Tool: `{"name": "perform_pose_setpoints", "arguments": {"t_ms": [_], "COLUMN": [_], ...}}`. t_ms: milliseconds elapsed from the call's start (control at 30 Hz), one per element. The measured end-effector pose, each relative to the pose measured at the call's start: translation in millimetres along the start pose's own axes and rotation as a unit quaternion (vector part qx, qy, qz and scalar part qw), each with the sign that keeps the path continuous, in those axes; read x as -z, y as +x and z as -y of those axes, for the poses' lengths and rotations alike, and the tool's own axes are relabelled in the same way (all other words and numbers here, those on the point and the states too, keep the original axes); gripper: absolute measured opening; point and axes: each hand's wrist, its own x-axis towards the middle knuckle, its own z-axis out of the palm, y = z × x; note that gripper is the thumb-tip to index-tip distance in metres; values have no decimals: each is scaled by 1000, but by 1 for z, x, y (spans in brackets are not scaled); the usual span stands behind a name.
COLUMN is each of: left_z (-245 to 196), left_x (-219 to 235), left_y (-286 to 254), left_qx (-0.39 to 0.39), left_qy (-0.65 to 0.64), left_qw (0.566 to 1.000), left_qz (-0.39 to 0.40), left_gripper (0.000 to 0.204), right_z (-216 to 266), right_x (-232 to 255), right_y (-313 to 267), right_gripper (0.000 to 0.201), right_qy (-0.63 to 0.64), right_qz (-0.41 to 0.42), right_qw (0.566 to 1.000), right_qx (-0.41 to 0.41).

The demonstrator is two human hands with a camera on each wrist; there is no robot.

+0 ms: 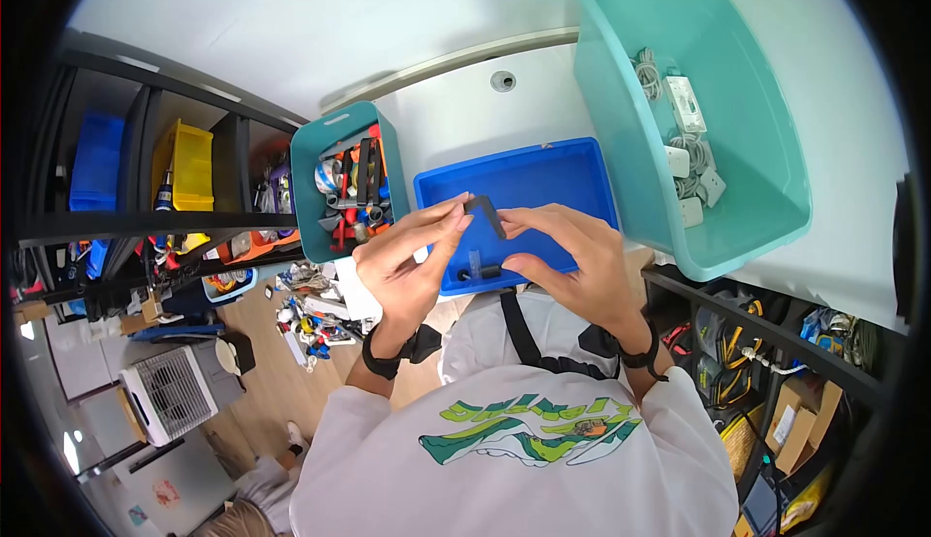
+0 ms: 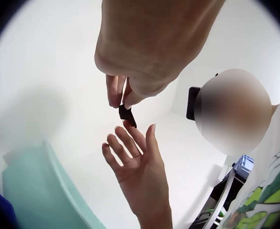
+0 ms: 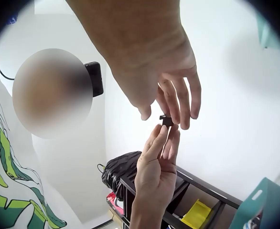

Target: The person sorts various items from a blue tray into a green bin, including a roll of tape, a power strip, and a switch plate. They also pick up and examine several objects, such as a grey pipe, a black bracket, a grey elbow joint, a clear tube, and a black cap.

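My left hand [image 1: 405, 264] pinches a small black rectangular piece [image 1: 486, 215] between thumb and fingertips, above a shallow blue bin [image 1: 543, 176]. In the left wrist view the black piece [image 2: 125, 113] shows a narrow end pointing down toward the right hand. My right hand [image 1: 582, 258] is at the other side with its fingers stretched and the thumb spread away. Its index fingertip lies right at the piece's edge, as the right wrist view also shows. Below, near the bin's front wall, lie a dark cylindrical piece [image 1: 487, 272] and a small clear piece [image 1: 474, 262].
A teal bin [image 1: 308, 198] of mixed tools and parts stands left of the blue bin. At the right is a large teal tub [image 1: 747, 217] with white cables and power strips [image 1: 685, 104]. Black shelving [image 1: 194, 225] flanks the left side, and a person [image 1: 267, 493] is at lower left.
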Motion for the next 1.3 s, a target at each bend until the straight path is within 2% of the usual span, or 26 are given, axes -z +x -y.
{"name": "perform_pose_setpoints", "arguments": {"t_ms": [67,133,200,267,333,467,533,600,633,667,733,833,900,1033,1167,1233,1300], "left_z": [1,-2,-4,-6,-6,-4,1,2,2,0,-6,-1,8,15,29,38,65], "left_x": [0,-1,3,7,9,11,10,13,16,19,19,24,30,42,55,65,79], "left_y": [-3,0,-3,-5,-5,-6,-13,-14,-11,-10,-8,-13,-23,-30,-44,-49,-56], "left_qx": [2,-100,-123,-191,-202,-187,-109,-113,-93,-70,50,67,113,164,214,245,234], "left_qy": [-19,12,45,59,48,10,-75,-31,-2,30,-49,-24,22,-12,-59,-103,-58], "left_qw": [1000,995,991,980,978,982,991,993,995,994,991,991,979,969,959,943,955], "left_qz": [-4,-17,-16,18,19,35,8,12,46,78,113,117,169,187,177,199,175], "left_gripper": [20,10,10,12,16,24,28,34,44,54,58,52,43,32,31,29,26], "right_z": [0,1,3,4,4,5,9,10,11,10,6,1,-3,-8,-13,-13,-11], "right_x": [-5,-8,-11,-12,-10,-8,-7,-10,-12,-16,-21,-28,-33,-42,-51,-57,-67], "right_y": [1,1,1,1,3,2,3,2,4,3,2,-2,-4,-3,-2,-1,1], "right_gripper": [35,26,22,19,16,17,18,18,18,18,18,21,25,30,34,35,34], "right_qy": [1,-11,15,41,88,88,62,14,-32,-23,-96,-136,-190,-198,-204,-198,-212], "right_qz": [-16,-34,-41,-48,-75,-74,-59,-57,-59,-49,-63,-14,22,68,130,153,145], "right_qw": [1000,999,999,997,993,993,996,998,998,998,992,988,975,968,960,958,961], "right_qx": [18,-6,-27,-48,-18,10,5,8,12,17,48,76,114,138,142,139,101]}}
